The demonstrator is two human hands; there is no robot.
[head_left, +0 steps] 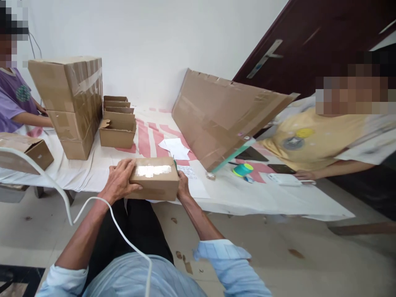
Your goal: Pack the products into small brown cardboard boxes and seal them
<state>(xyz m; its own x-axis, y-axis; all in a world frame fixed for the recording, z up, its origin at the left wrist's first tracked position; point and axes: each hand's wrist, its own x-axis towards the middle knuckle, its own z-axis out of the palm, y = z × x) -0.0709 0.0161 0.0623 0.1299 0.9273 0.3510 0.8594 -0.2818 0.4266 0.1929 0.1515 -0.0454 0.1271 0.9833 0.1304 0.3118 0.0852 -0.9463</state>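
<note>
A small closed cardboard box (154, 189) rests at the front edge of the table, with a shiny pale patch on its top. My left hand (121, 178) grips its left end, fingers over the top and thumb along the near side. At the opposite end, my right hand (183, 185) holds the box from the side, its fingers partly hidden. A thin dark green object (175, 163) shows by that end, too small to name. Beyond the box lie white papers (175, 148), and a printed sheet (198, 187) lies to its right.
Stacked taped cartons (77, 103) and open boxes (119, 131) stand left; another box (41, 154) sits farther left. A large cardboard panel (222, 115) leans right, near a tape roll (243, 169). A white cable (120, 233) crosses my left arm. People sit at both sides.
</note>
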